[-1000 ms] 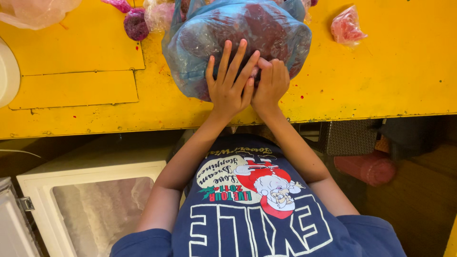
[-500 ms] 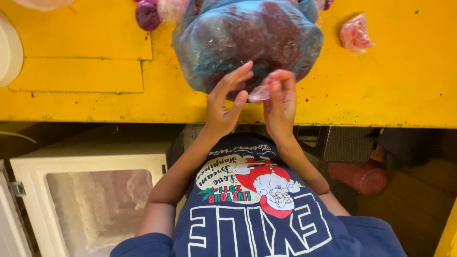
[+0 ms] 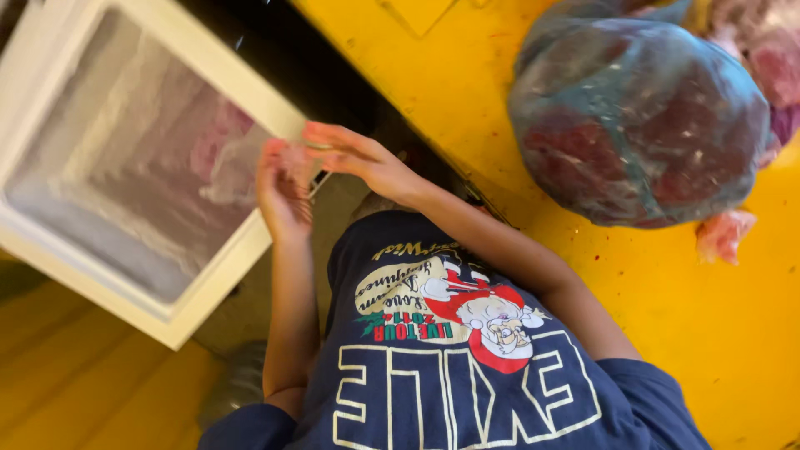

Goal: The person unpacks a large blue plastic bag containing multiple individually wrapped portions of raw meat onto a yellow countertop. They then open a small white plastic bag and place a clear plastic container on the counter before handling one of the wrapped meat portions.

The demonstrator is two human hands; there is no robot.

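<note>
Hands: both reaching out over the open chest freezer [image 3: 179, 321], held close together just past its white rim.
Left hand [image 3: 283, 196]: fingers curling loosely around a small pale pink piece [image 3: 293, 158], looking pinched against the right hand's fingertips; pretty blurry, so hard to say exactly who's gripping it.
Right hand [image 3: 358, 158]: stretching in from the yellow table [image 3: 708, 333] side, fingers [image 3: 321, 133] spread and pointing toward the freezer, touching the same little piece from above; can't really tell whether it's clamping or just resting on it.
Pink piece: sitting between the two hands, hovering over the freezer's edge, well apart from the table pile.
Freezer: lid open, frosty white walls inside, something pinkish in plastic [image 3: 221, 158] lying at the bottom.
Big bag [image 3: 637, 125]: bluish clear plastic stuffed with dark red chunks, sitting on the yellow table, nobody touching it.
Scraps: small pink bit in plastic [image 3: 723, 236] lying just beside the big bag, more pinkish stuff [image 3: 762, 50] bunching up behind it.
Floor: yellowish boards [image 3: 75, 375] showing beside the freezer.
</note>
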